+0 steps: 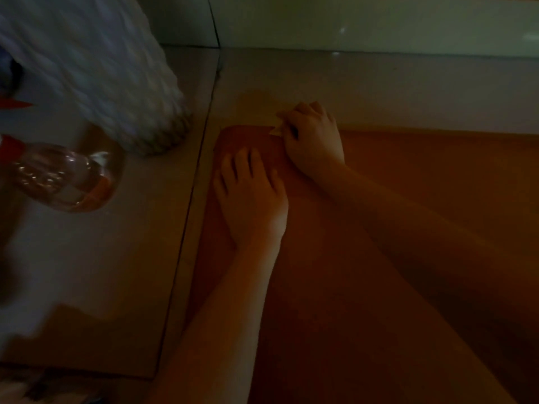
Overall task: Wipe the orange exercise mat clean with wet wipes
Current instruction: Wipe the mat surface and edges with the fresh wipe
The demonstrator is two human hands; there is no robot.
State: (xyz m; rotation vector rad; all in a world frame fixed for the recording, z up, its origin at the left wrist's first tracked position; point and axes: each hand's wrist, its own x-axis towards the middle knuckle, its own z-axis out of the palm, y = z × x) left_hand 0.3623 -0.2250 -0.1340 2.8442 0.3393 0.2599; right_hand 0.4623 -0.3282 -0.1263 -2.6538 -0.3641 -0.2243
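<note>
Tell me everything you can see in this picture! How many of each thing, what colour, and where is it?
exercise mat: one, orange, flat on the floor, filling the middle and right.
wet wipe: one, whitish, at the mat's far left corner, mostly hidden by the right hand.
bottle: one, clear with a red cap, lying on its side at the far left.
knitted cloth: one, white, blurred, top left above the bottle.
floor: pale, beyond the mat.
wall: pale greenish, along the top.
left hand: one, fingers flat, pressing on the mat's left end.
right hand: one, fingers curled, gripping the wet wipe.
</note>
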